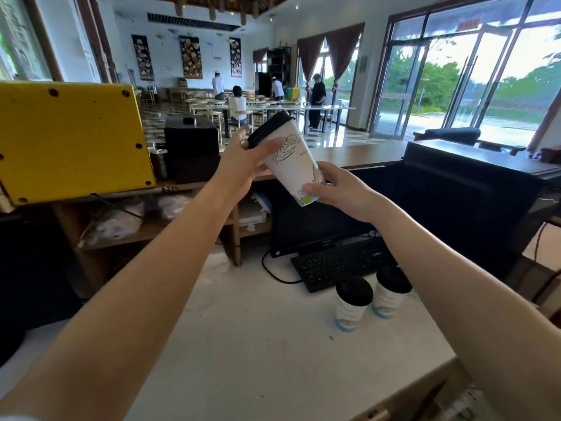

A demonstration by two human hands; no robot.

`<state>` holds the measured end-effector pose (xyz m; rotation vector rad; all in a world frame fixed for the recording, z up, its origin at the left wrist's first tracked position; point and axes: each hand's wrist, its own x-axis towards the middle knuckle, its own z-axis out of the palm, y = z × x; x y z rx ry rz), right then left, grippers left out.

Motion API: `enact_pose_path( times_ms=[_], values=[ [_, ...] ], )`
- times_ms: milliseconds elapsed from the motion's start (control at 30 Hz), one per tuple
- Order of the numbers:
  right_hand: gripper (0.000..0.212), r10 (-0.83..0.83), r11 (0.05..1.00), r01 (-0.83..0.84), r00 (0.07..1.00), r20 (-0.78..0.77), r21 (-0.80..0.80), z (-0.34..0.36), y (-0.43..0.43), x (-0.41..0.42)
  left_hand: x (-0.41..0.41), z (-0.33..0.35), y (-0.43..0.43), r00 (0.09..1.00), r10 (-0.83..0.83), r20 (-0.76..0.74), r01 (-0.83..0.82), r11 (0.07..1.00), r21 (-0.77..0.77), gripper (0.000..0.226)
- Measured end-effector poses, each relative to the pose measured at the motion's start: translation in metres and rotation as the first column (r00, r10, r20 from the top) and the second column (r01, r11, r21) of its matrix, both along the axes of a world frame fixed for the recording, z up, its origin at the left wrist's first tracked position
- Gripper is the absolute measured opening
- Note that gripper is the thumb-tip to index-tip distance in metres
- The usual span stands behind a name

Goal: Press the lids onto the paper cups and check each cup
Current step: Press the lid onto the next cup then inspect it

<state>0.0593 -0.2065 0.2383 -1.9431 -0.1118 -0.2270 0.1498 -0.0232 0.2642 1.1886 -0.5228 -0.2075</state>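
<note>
Paper cup: tilting mid-frame, lid on.
Left hand: clasping its lidded top.
Right hand: gripping its base.
Capped cups: standing lower right.

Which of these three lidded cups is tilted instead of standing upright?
The cup held in the air between the left hand and right hand, its black lid leaning leftward. The other two cups stand upright on the white counter.

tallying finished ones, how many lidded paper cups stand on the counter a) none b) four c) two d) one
c: a lidded paper cup and a second one stand on the counter beside the keyboard; the held cup is tilted between left hand and right hand.
</note>
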Motion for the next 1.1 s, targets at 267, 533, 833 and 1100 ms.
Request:
enact_pose_path(
  times_ms=[267, 533, 833, 1100],
  values=[
    [0.049, -0.042, 0.998, 0.048, 0.992, 0.116, -0.050, 0.012, 0.010, -0.003, -0.012, 0.030, -0.004, 0.997, -0.054, 0.059, 0.045, 0.988, 0.145, 0.023],
    [0.047, -0.002, 1.000, 0.000, 0.977, 0.211, 0.010, 0.069, 0.012, 0.006, -0.012, 0.058, 0.011, 0.952, -0.152, 0.267, 0.055, 0.939, 0.338, 0.035],
    [0.060, 0.051, 0.993, -0.071, 0.978, 0.203, 0.094, 0.039, 0.064, 0.051, 0.008, 0.036, 0.061, 0.981, -0.068, 0.181, -0.020, 0.894, 0.448, 0.049],
    [0.068, 0.211, 0.965, -0.214, 0.977, 0.032, 0.152, -0.056, 0.126, 0.088, 0.002, -0.062, 0.121, 0.953, 0.296, 0.071, -0.295, 0.843, 0.450, 0.067]
  ],
)
